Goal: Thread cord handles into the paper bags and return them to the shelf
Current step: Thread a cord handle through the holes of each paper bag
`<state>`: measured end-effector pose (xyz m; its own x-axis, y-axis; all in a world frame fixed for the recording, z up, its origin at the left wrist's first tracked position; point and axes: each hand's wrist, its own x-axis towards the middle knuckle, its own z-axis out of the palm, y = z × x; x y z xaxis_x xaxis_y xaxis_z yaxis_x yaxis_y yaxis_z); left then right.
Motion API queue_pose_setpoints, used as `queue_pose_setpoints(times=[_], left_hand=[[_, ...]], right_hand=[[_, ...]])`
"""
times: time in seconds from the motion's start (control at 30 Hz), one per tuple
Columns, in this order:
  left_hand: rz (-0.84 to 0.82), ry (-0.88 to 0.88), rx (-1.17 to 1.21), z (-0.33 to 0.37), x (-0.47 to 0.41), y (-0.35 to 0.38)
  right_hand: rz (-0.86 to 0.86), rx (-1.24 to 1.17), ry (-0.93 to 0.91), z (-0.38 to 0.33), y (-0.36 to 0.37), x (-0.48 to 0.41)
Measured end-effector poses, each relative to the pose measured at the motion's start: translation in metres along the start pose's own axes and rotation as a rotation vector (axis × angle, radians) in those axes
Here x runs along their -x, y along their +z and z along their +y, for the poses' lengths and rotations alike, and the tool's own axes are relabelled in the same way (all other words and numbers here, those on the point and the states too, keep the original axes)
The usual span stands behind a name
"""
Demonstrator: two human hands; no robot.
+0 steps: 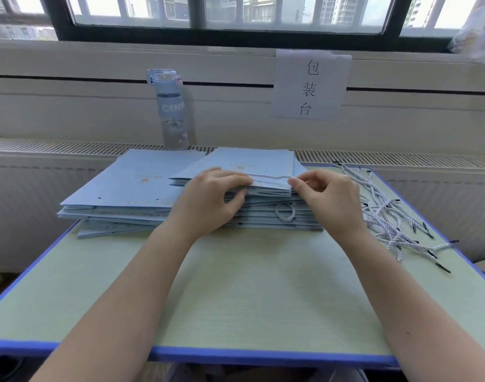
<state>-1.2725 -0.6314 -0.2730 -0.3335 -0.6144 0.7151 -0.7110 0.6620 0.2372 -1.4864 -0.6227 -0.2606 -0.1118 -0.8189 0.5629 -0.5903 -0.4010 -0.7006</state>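
Paper bags: two stacks, left stack (131,186) and right stack (263,216); bags per stack not countable. Cords: one cord (269,177) across the top bag (252,161), one cord loop (285,211) at the right stack's side, one tangled pile of loose cords (387,216), number unclear. Hands: left hand (208,199), right hand (326,197), two. Water bottle (172,111): one. Paper sign (310,85): one.

Left hand (208,202) grips the top bag (252,161); right hand (329,199) pinches its cord (269,177)
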Motion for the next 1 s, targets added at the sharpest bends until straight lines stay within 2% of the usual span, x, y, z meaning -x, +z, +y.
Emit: queue_pose_setpoints(times=[0.07, 0.17, 0.27, 0.33, 0.5, 0.57, 0.7, 0.8, 1.0], left_hand=[[0.023, -0.038, -0.04, -0.006, 0.001, 0.0], [0.059, 0.01, -0.08, -0.001, 0.0, 0.0], [0.051, 0.093, -0.059, 0.012, -0.001, 0.0], [0.02, 0.111, -0.031, 0.019, -0.002, 0.003], [-0.024, 0.075, -0.038, 0.018, 0.001, 0.008], [-0.018, 0.111, -0.07, 0.019, 0.002, 0.009], [0.027, 0.198, -0.068, 0.024, 0.001, 0.012], [0.028, 0.192, -0.041, 0.024, 0.0, 0.014], [0.012, 0.162, 0.041, 0.02, 0.001, 0.014]], right_hand=[[-0.002, -0.068, 0.05, -0.001, -0.001, -0.001], [-0.014, -0.226, 0.106, -0.002, -0.004, -0.002], [-0.023, -0.389, 0.102, -0.007, -0.006, -0.001], [-0.052, -0.398, 0.074, -0.008, -0.006, -0.001], [-0.291, 0.022, -0.09, -0.008, -0.001, 0.005], [-0.334, 0.091, -0.149, -0.009, 0.0, 0.006], [-0.257, 0.198, -0.258, 0.0, 0.003, 0.004], [-0.196, 0.252, -0.32, 0.005, 0.006, 0.004], [-0.239, 0.188, -0.376, 0.003, 0.0, 0.002]])
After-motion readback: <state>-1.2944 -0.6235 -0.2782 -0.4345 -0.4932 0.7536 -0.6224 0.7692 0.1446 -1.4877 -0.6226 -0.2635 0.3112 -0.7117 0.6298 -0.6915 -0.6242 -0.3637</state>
